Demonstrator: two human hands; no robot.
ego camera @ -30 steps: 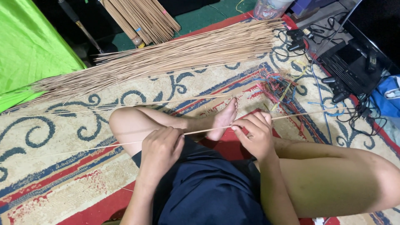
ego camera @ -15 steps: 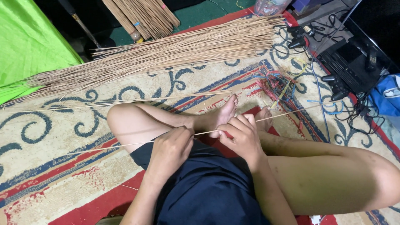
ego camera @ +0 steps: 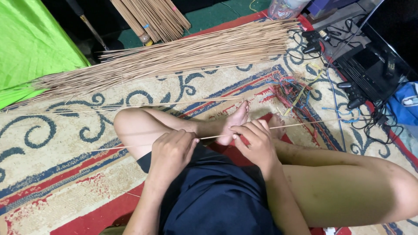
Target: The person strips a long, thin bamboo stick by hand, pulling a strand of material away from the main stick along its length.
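Note:
I sit cross-legged on a patterned carpet (ego camera: 65, 130). A long thin tan stick (ego camera: 213, 136) runs across my lap, from the carpet at the left to beyond my foot at the right. My left hand (ego camera: 172, 150) is closed around it near my left knee. My right hand (ego camera: 254, 141) pinches the same stick a short way to the right, next to my bare foot (ego camera: 235, 119). The stretch of stick between the two hands is straight and exposed.
A big pile of similar thin sticks (ego camera: 174, 54) lies across the carpet ahead. A tied bundle of sticks (ego camera: 152, 17) sits behind it. Green fabric (ego camera: 30, 48) is at the left. Coloured strings (ego camera: 291, 89), black cables and a black device (ego camera: 370, 69) lie at the right.
Both hands have slid a little along the stick and sit closer to my lap; the view has shifted slightly. The stick stays held in both hands.

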